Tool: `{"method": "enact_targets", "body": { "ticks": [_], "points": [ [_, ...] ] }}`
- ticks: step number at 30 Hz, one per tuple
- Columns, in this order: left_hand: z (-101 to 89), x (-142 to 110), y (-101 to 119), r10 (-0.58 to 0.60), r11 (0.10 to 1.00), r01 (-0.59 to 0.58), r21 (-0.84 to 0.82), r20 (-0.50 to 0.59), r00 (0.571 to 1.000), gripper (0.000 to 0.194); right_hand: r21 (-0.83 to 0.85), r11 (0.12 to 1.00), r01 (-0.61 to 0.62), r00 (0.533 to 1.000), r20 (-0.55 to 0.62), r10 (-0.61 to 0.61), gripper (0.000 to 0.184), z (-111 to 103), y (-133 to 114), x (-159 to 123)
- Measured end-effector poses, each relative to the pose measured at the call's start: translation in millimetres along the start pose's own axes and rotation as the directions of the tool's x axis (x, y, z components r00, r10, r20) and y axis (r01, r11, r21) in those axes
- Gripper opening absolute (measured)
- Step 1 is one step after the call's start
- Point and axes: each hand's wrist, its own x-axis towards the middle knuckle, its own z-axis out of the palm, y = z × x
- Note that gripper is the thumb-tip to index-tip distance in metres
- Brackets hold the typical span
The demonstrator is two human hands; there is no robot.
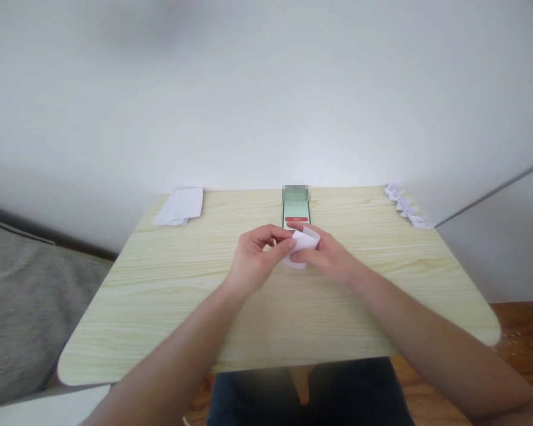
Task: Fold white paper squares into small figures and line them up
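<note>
A small white piece of paper (305, 239), folded or bent over, is held between both hands above the middle of the table. My left hand (260, 254) pinches its left edge between thumb and fingers. On the other side, my right hand (326, 254) grips the paper with the thumb in front and the fingers behind. Part of the sheet hangs below the thumbs. Just beyond the hands lies a phone (296, 210) with a lit green screen and a red bar; its lower end is partly covered by the fingers.
The pale wood-grain table (169, 307) stands against a white wall (266, 106). At its back left lies a stack of white paper sheets (186, 204). Several folded white paper pieces (406, 207) line the back right edge. Grey fabric (26, 296) is at the left.
</note>
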Motion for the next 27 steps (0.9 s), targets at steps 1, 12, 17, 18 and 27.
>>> {"method": "enact_targets", "body": {
  "ticks": [1, 12, 17, 18, 27],
  "points": [
    [2.1, -1.6, 0.3, 0.029, 0.998, -0.03, 0.052, 0.02, 0.999, 0.009, -0.014, 1.0, 0.002, 1.0, 0.012, -0.002, 0.07, 0.2, 0.8, -1.0],
    [8.7, -1.9, -3.5, 0.117, 0.952, -0.109, 0.285, -0.009, 0.993, 0.007, -0.162, 0.984, 0.08, 0.995, 0.065, -0.071, 0.093, 0.9, 9.9, -6.5],
    [8.0, -2.1, -4.1, 0.043, 0.97, -0.039, 0.239, -0.012, 0.999, 0.008, -0.144, 0.986, 0.086, 0.995, 0.071, -0.076, 0.093, 1.2, 9.0, -7.5],
    [8.0, -2.2, -3.8, 0.034, 0.973, -0.031, 0.227, -0.008, 0.999, 0.008, -0.143, 0.986, 0.084, 0.995, 0.072, -0.075, 0.092, 1.0, 8.8, -7.4],
    [6.6, -0.8, -4.7, 0.072, 0.966, -0.064, 0.251, -0.024, 0.997, 0.007, -0.175, 0.983, 0.062, 0.998, 0.04, -0.056, 0.089, -0.4, 8.9, -5.4]
  ]
}}
